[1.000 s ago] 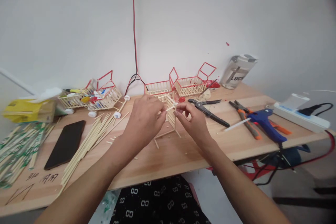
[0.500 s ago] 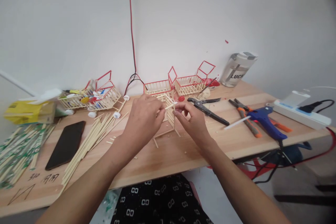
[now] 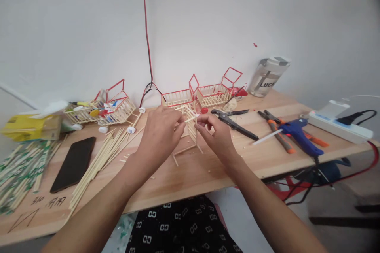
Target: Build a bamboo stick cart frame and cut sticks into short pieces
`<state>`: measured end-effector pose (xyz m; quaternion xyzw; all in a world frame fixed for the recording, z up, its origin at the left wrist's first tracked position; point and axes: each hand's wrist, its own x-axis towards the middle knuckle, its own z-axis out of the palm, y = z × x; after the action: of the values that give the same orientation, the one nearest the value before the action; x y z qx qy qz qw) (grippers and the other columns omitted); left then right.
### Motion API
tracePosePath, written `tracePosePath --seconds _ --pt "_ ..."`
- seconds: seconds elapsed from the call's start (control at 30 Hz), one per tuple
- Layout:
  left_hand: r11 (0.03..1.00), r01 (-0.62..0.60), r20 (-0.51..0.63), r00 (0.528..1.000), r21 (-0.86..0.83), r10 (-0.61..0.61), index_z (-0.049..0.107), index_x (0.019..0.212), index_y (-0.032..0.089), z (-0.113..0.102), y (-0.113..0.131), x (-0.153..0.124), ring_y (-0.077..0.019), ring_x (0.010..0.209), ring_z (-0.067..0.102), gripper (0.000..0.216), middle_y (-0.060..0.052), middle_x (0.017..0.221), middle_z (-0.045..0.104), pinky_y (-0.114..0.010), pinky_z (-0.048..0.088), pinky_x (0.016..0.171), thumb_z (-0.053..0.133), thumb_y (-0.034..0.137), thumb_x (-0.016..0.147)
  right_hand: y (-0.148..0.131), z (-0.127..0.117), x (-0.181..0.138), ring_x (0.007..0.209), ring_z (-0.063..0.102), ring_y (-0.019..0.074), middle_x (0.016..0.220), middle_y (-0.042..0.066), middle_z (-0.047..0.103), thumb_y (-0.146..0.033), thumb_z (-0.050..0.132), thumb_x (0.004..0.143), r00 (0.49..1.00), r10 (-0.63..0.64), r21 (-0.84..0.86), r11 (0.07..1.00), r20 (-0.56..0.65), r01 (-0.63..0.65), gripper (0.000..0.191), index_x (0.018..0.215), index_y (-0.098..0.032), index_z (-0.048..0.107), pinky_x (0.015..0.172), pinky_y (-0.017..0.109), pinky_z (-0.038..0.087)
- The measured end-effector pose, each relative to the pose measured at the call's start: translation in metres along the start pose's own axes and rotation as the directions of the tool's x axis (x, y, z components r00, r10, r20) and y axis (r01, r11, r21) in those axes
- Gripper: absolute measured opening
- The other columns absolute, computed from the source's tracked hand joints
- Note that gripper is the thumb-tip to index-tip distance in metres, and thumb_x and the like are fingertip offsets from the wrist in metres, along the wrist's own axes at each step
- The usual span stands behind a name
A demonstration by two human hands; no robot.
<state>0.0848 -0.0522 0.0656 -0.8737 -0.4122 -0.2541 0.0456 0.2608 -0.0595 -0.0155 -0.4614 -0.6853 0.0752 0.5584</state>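
A short pale wooden stick (image 3: 190, 119) lies across the gap between my two hands. My left hand (image 3: 162, 128) pinches its left end between thumb and fingers. At the other end, the fingertips of my right hand (image 3: 214, 132) close on the stick. Just below and behind my hands stands a small frame of glued sticks (image 3: 190, 149), partly hidden by my left hand. Its legs rest on the wooden table. Beyond it are small stick-built baskets with red rims, one at the middle (image 3: 178, 97) and one to its right (image 3: 213, 94).
On the left lie loose sticks (image 3: 95, 166), a black phone (image 3: 73, 164), wrapped chopsticks (image 3: 26, 174) and stick carts (image 3: 118, 108) holding bottle caps. To the right are cutters (image 3: 236, 124), orange-handled pliers (image 3: 279, 134), a blue glue gun (image 3: 303, 134), a power strip (image 3: 341, 126) and a jar (image 3: 268, 77).
The view has shifted very slightly. Both hands stay almost in place, with the stick still held between them above the frame.
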Motion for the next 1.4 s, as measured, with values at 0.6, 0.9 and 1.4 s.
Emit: tracePosePath --seconds 0.6,0.9,1.4 --pt "1.000 0.010 -0.044 0.999 -0.003 -0.010 0.059 0.076 0.019 0.0008 0.0005 -0.0010 -0.0236 0.089 0.057 0.006 -0.004 0.083 0.068 -0.037 0.040 0.078 0.058 0.016 0.081 -0.0020 -0.0004 0.0000 0.070 0.055 0.0140 0.081 0.002 0.065 -0.026 0.059 0.086 1.000 0.031 -0.004 1.000 -0.001 -0.031 0.008 0.090 -0.021 0.061 0.066 0.027 0.044" --pt "1.000 0.001 -0.031 1.000 0.002 -0.001 0.059 0.075 0.019 0.0004 -0.0003 -0.0005 -0.0238 0.087 0.057 0.006 -0.003 0.082 0.068 -0.037 0.040 0.076 0.060 0.017 0.081 -0.0033 -0.0003 0.0000 0.068 0.054 0.0135 0.079 0.001 0.064 -0.024 0.060 0.084 0.999 0.049 0.001 0.999 -0.005 -0.049 0.007 0.090 -0.020 0.061 0.065 0.026 0.042" --pt "0.999 0.007 -0.031 0.999 0.031 -0.006 0.058 0.074 0.020 0.0015 0.0008 0.0017 -0.0235 0.084 0.056 0.007 -0.002 0.078 0.067 -0.037 0.040 0.074 0.059 0.017 0.080 -0.0027 0.0003 -0.0009 0.068 0.054 0.0127 0.080 0.001 0.065 -0.023 0.061 0.084 0.999 0.035 0.013 0.999 -0.017 -0.035 0.006 0.090 -0.020 0.060 0.065 0.025 0.042"
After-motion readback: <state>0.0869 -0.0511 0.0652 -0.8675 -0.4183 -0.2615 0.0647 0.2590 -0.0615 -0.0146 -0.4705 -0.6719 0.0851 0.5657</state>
